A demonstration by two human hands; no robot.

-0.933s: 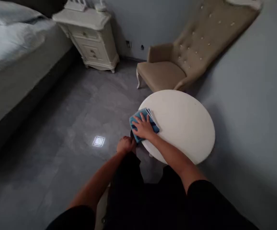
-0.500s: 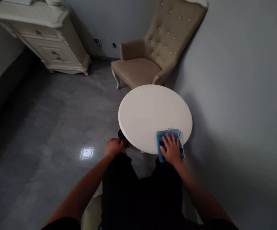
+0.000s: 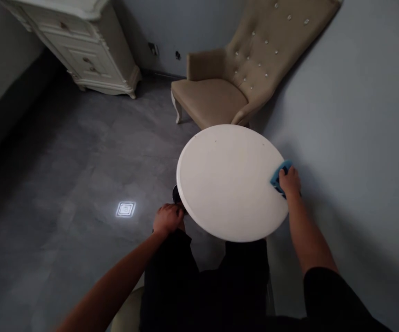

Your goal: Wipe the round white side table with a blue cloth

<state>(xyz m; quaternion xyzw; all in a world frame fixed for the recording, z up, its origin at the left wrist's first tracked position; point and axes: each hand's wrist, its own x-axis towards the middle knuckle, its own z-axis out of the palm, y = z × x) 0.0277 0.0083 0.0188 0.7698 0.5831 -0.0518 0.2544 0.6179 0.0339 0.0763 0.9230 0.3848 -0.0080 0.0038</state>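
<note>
Right hand (image 3: 290, 181) pinching blue cloth (image 3: 277, 179) | cloth shifted from round white tabletop's (image 3: 232, 184) 5 o'clock to 3 o'clock rim; contact now wall-side | left hand (image 3: 168, 218) over knee (image 3: 182, 226), 8 o'clock, grip unclear

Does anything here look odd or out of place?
Two things stand out: a bright square pattern on the floor, odd because it glows against dull gray; and tiny dark specks near the far edge of the white round table, conspicuous on its plain top but too small to identify.
</note>
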